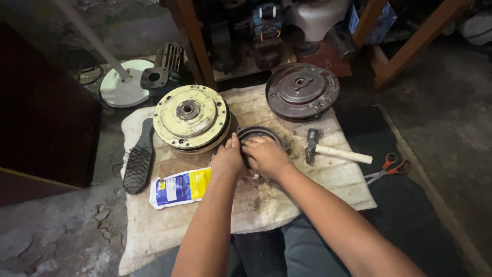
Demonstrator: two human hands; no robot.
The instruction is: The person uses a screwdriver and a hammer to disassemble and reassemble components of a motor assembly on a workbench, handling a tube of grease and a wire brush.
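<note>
Dark round metal ring part (259, 134) sits on the dirty cloth-covered surface (287, 195), between the cream round metal disc (190, 118) and the wooden-handled hammer (333, 151). Your left hand (228, 159) and right hand (265, 155) press on it, fingers curled over its rim.

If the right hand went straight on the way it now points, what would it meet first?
The right hand points up-left over the dark ring; past it, likely the cream round housing, though depth is unclear.

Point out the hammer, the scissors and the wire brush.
hammer (311, 145): head view, on its metal head.
scissors (392, 165): head view, on the orange handles.
wire brush (136, 165): head view, on the dark bristle pad.
</note>
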